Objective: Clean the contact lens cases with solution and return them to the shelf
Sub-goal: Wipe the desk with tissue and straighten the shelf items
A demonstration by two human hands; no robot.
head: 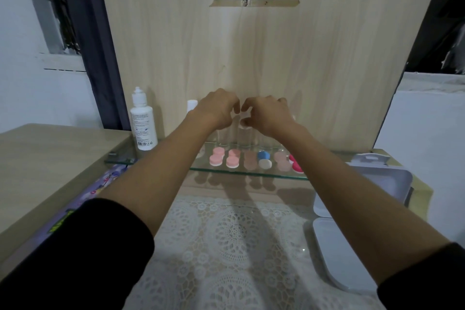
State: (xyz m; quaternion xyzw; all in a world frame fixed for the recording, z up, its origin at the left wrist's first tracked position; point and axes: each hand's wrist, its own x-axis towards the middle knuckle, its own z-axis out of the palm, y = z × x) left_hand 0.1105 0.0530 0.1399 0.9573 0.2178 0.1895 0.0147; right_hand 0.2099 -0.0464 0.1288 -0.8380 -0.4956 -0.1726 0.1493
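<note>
Gripping a pale lens case (243, 118) between curled left hand (218, 108) and right hand (267, 114) over the shelf (226, 170); probably light, stiff, slippery, best pinched at its caps.

Glass shelf (118, 157), lens cases (263, 159), solution bottle (143, 123)

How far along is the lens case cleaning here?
Done: nothing clearly; coloured cases sit in a row on the glass shelf. In hand: left hand and right hand pinch a small whitish piece, probably a case, above it. Remaining: solution bottle stands untouched at the shelf's left end.
</note>
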